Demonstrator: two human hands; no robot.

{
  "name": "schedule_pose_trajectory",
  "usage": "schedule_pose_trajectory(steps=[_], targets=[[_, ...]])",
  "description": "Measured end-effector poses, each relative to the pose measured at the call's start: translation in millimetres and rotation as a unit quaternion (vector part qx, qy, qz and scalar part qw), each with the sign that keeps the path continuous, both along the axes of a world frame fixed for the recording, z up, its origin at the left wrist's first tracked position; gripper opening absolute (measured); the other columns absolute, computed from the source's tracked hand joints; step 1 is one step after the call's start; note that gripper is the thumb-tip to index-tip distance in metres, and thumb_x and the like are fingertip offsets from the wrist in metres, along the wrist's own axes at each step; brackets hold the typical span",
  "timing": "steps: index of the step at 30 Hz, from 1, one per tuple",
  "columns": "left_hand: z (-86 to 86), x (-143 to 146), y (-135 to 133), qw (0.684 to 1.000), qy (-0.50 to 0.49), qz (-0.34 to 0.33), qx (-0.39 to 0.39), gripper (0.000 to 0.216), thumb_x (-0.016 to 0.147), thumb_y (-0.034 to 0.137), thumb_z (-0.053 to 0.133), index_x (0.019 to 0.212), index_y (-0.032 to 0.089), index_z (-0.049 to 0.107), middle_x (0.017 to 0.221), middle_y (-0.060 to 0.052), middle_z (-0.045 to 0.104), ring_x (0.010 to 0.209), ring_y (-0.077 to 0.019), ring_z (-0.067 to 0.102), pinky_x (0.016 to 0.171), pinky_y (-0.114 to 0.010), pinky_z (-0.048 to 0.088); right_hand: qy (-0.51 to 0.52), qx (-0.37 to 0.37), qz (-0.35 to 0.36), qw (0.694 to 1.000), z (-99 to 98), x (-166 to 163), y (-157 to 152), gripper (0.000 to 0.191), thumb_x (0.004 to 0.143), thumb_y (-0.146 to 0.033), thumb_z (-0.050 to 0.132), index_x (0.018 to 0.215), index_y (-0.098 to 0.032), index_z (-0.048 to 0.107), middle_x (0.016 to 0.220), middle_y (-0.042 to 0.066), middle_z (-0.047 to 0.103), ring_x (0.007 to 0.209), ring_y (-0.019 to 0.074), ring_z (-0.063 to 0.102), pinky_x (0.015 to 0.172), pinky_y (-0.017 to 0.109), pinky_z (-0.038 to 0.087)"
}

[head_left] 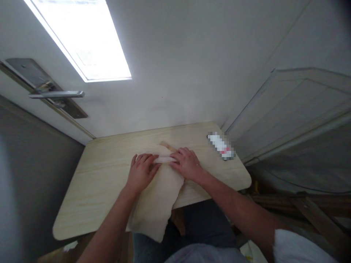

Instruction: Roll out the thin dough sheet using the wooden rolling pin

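A cream-coloured sheet with a ragged edge lies across the table's front edge and hangs down over it. Whether it is cloth or paper I cannot tell. Its far part forms a pale narrow roll or fold running crosswise between my hands. My left hand is closed on the left end of this roll, fingers over the top and thumb on the near side. My right hand pinches the right end in the same way. Behind the right fingers, a tan strip sticks out past the sheet.
The small light-wood table stands against a white door with a metal lever handle and a bright window pane. A pixelated white object with a pink patch lies at the table's right. Wooden beams show below right.
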State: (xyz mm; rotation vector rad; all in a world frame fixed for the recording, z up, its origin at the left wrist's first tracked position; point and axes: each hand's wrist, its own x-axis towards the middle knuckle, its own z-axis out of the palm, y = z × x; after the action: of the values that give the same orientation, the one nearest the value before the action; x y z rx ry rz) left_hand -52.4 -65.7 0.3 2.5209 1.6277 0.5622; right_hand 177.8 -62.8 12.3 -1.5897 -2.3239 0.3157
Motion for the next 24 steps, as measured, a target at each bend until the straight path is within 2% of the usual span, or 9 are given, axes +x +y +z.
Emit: schedule_pose_trajectory(steps=[2,4,6,9,13,24], targets=[[-5.7,-9,-5,1.000,0.000,0.010,0.005,0.035,0.094,0.044,0.052,0.120,0.025,0.066,0.117,-0.008,0.068,0.112,-0.0262,0.058,0.106,-0.050,0.039,0.003,-0.010,0.003,1.000,1.5,-14,3,0.029,0.092,-0.049,0.061,0.107,-0.026,0.070,0.107,0.006,0.065,0.106,0.0229,0.053,0.088,0.035,0.040],[-8.9,-10,-8,1.000,-0.002,0.019,0.004,0.035,0.095,0.042,0.049,0.121,0.025,0.066,0.121,-0.009,0.067,0.115,-0.0259,0.057,0.105,-0.047,0.041,-0.004,-0.002,-0.031,1.000,2.5,-24,6,0.033,0.095,-0.051,0.053,0.110,-0.025,0.069,0.109,0.008,0.065,0.107,0.0236,0.053,0.089,0.035,0.039],[-9.2,-7,-10,0.999,0.007,0.038,0.001,0.039,0.097,0.043,0.044,0.129,0.027,0.062,0.130,-0.008,0.064,0.124,-0.0263,0.052,0.109,-0.049,0.037,-0.024,0.021,-0.082,0.996,1.6,-29,9,0.037,0.099,-0.051,0.045,0.119,-0.026,0.065,0.116,0.009,0.064,0.111,0.0249,0.051,0.092,0.038,0.038],[-7.2,1,-11,0.996,0.038,0.075,-0.006,0.050,0.099,0.047,0.037,0.145,0.029,0.047,0.147,-0.007,0.053,0.139,-0.0280,0.040,0.115,-0.055,0.028,-0.062,0.044,-0.131,0.988,-4.8,-33,14,0.042,0.101,-0.051,0.038,0.127,-0.027,0.060,0.128,0.010,0.060,0.117,0.0261,0.048,0.097,0.041,0.033],[-4.9,7,-4,0.994,0.060,0.093,-0.025,0.057,0.099,0.051,0.030,0.151,0.029,0.038,0.153,-0.006,0.046,0.145,-0.0278,0.033,0.118,-0.055,0.025,-0.083,0.062,-0.147,0.984,-14.3,-36,25,0.046,0.102,-0.052,0.033,0.130,-0.025,0.058,0.132,0.011,0.059,0.118,0.0265,0.047,0.101,0.043,0.029],[-3.9,13,35,0.992,0.061,0.110,-0.027,0.059,0.100,0.053,0.022,0.148,0.027,0.043,0.153,-0.006,0.045,0.144,-0.0297,0.033,0.117,-0.059,0.022,-0.099,0.031,-0.140,0.985,-10.4,-37,65,0.049,0.102,-0.054,0.031,0.121,-0.024,0.064,0.123,0.011,0.063,0.114,0.0272,0.050,0.094,0.042,0.035]])
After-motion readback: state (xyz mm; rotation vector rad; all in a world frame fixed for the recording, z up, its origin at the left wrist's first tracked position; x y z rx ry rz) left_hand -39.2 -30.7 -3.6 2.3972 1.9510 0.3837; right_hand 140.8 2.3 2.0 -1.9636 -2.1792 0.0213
